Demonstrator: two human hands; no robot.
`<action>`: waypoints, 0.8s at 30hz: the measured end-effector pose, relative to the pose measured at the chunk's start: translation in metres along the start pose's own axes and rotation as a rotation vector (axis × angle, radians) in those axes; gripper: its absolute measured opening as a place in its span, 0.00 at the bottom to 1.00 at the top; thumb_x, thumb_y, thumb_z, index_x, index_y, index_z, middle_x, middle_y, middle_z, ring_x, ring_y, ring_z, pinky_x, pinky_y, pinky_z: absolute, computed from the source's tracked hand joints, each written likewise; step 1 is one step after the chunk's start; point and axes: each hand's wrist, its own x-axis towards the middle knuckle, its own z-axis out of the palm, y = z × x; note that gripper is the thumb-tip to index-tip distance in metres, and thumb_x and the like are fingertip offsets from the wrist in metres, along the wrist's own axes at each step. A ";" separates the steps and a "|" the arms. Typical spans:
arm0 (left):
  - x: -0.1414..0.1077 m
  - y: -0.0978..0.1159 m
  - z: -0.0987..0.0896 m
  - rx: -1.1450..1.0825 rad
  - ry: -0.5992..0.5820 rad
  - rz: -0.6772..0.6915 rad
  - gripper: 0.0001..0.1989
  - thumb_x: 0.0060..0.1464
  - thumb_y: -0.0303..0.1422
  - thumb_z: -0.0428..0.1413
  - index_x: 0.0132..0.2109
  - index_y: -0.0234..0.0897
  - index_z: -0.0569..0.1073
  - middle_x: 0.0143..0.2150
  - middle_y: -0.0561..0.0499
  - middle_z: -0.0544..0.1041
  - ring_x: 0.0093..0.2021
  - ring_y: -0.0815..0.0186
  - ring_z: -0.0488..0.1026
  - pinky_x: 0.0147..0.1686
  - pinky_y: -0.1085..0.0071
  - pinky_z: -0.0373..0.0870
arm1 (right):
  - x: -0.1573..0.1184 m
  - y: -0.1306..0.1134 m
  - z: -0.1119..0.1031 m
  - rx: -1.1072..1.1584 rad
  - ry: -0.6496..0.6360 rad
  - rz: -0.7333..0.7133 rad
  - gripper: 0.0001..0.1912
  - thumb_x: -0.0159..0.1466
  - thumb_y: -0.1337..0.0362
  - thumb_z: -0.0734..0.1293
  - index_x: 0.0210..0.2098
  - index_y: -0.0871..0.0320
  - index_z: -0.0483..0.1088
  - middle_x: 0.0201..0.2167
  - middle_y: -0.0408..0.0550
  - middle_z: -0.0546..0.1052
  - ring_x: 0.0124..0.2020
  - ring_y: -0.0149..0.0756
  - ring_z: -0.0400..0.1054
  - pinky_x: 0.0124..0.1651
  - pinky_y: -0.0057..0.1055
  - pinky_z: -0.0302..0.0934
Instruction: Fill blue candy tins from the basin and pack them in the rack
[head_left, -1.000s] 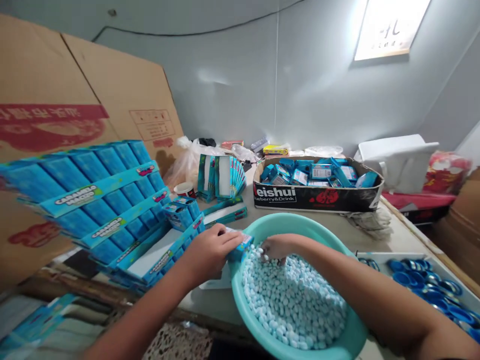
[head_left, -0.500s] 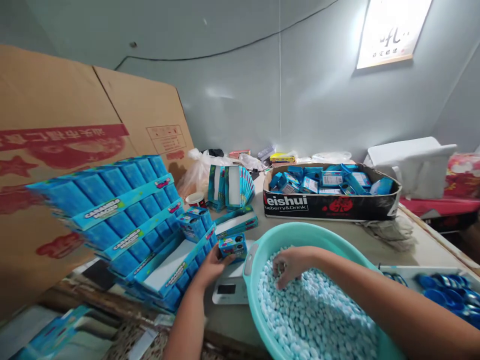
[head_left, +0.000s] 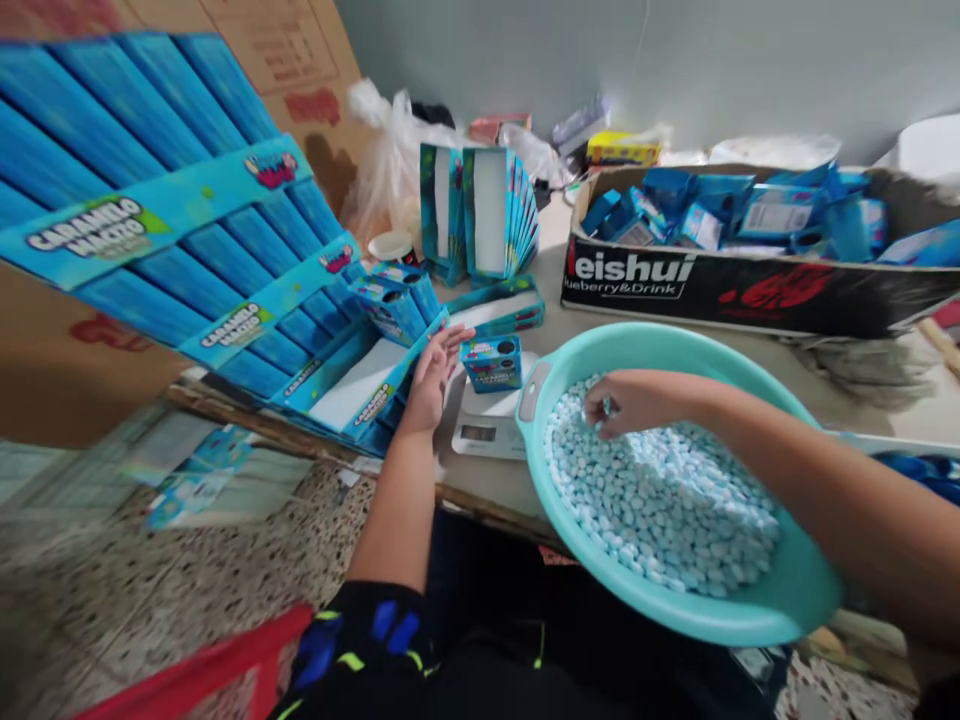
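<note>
My left hand (head_left: 433,378) is open, fingers spread, beside a small blue box (head_left: 492,366). The box stands on a white kitchen scale (head_left: 487,435), and the hand looks apart from it. My right hand (head_left: 616,402) is over the far left part of a turquoise basin (head_left: 660,345), fingers curled together around a few candies, partly hidden by the fingers. Many pale blue candies (head_left: 667,510) fill the basin. Left of my left hand, a blue display tray (head_left: 382,395) holds two small boxes (head_left: 401,300) at its far end, with a bare white area in front.
Stacked blue display trays full of boxes (head_left: 180,230) lean up at the left. Folded display cartons (head_left: 487,215) stand behind the scale. A black carton (head_left: 675,275) of loose blue boxes is at the back right. A red stool-like frame (head_left: 217,660) is below left.
My left hand has let go of the small box on the scale and opened. My right hand stays in the basin, fingers curled. The view has tilted downward.
</note>
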 end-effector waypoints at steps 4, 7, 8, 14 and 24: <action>0.002 -0.002 0.003 0.014 0.053 0.030 0.35 0.58 0.66 0.48 0.56 0.45 0.73 0.57 0.43 0.79 0.64 0.56 0.72 0.66 0.58 0.65 | -0.004 0.008 -0.005 -0.087 0.082 0.094 0.08 0.62 0.67 0.72 0.41 0.57 0.81 0.36 0.47 0.82 0.35 0.37 0.72 0.39 0.30 0.58; 0.005 -0.005 0.004 0.045 0.104 0.004 0.37 0.56 0.68 0.47 0.54 0.44 0.75 0.54 0.43 0.80 0.61 0.57 0.74 0.60 0.60 0.70 | -0.004 0.016 -0.007 -0.132 0.165 0.156 0.10 0.64 0.69 0.69 0.43 0.56 0.81 0.37 0.48 0.83 0.35 0.38 0.72 0.40 0.31 0.58; 0.005 -0.007 0.004 0.055 0.123 -0.005 0.37 0.56 0.69 0.47 0.53 0.44 0.76 0.53 0.43 0.81 0.59 0.57 0.75 0.58 0.61 0.71 | -0.004 0.018 -0.008 -0.135 0.191 0.173 0.10 0.65 0.68 0.68 0.43 0.56 0.81 0.38 0.48 0.83 0.36 0.38 0.72 0.40 0.31 0.59; 0.004 -0.010 0.004 0.062 0.165 -0.002 0.34 0.57 0.67 0.49 0.48 0.43 0.78 0.48 0.45 0.81 0.50 0.59 0.77 0.48 0.66 0.74 | -0.002 0.017 -0.008 -0.113 0.212 0.200 0.09 0.67 0.64 0.67 0.41 0.56 0.80 0.37 0.48 0.82 0.35 0.39 0.71 0.39 0.32 0.59; -0.004 -0.002 0.010 0.038 0.047 -0.025 0.34 0.55 0.65 0.55 0.56 0.45 0.74 0.52 0.44 0.79 0.52 0.56 0.79 0.50 0.62 0.77 | 0.007 0.026 0.005 -0.065 0.104 0.142 0.09 0.67 0.62 0.68 0.43 0.57 0.79 0.40 0.49 0.81 0.36 0.37 0.71 0.41 0.32 0.59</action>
